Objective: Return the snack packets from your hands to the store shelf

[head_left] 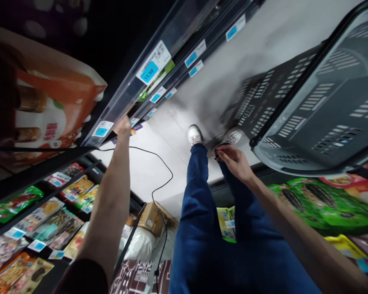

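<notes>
My left hand (123, 125) reaches in at a lower level of the dark shelf rack on the left. Its fingers are hidden behind the shelf edge (125, 87), so what they touch cannot be seen. Above it, an orange and white snack bag (61, 102) stands on the shelf. My right hand (233, 160) hangs in front of my lower leg, fingers curled and pressed together; anything between them is too small to make out. To its right is a grey plastic shopping basket (313, 134) with a dark handle.
Price tags (153, 65) line the shelf edges. Packaged snacks (55, 224) fill a rack at lower left; green bags (313, 200) lie at right. A thin black cable (171, 175) loops near my left arm. A cardboard box (151, 218) stands low behind it.
</notes>
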### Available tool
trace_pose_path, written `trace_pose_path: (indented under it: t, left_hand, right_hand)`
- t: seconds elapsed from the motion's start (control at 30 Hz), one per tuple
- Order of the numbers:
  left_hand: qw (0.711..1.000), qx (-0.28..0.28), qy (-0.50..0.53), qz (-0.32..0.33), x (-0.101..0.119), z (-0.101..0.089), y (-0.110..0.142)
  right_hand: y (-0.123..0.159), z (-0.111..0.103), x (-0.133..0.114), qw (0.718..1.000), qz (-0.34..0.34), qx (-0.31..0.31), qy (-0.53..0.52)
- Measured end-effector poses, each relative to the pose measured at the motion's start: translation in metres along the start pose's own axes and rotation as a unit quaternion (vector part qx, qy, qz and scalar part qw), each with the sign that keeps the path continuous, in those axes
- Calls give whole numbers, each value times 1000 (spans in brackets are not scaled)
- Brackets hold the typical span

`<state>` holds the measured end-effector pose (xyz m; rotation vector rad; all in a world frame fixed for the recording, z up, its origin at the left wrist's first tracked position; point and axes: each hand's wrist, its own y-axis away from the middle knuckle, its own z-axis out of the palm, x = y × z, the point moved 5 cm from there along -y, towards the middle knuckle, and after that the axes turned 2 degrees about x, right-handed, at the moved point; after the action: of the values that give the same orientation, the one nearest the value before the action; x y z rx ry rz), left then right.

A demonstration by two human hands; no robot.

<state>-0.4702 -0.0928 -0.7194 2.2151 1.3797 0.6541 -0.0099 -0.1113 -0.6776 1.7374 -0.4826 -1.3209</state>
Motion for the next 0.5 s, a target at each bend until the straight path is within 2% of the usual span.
trace_pose_path:
  t: [0.1,0.13,0.17,0.2,0.23,0.3,0.33,0.37,0.4,0.47,0.5]
  left_hand:
    - [997,52,-37,37,21,8,43]
    - [994,73,-43,67,30,12,66]
    - [985,81,-74,132,42,18,96]
    - [973,71,-86,203,53,25,130]
    - [959,37,-85,269,63,33,169]
    - [930,-29,-54,362,77,42,255]
    - [907,-67,-28,415,85,42,300]
    - [874,-111,5,474,92,38,346]
    - [851,-120,27,510,99,29,388]
    - [809,-127,71,569,112,0,460]
    - [803,-100,94,580,118,-21,487]
  right_hand:
    - [15,-2,-14,1000,-8,3,-13]
    - [22,-4,-21,1000,-9,7,-16]
    - [30,-6,-28,1000,-11,11,-17]
    - [39,-8,-35,1000,-13,13,-14]
    - [50,-9,-44,1000,-17,12,-8]
    - [73,-13,-62,1000,-27,7,6]
    - [85,-15,-72,1000,-29,2,11]
    - [99,-17,-81,999,-31,-4,15]
    - [114,-20,-90,999,-31,-10,17]
    - [145,-31,-109,999,-38,-24,19]
    - [162,-39,-120,998,-47,-32,21]
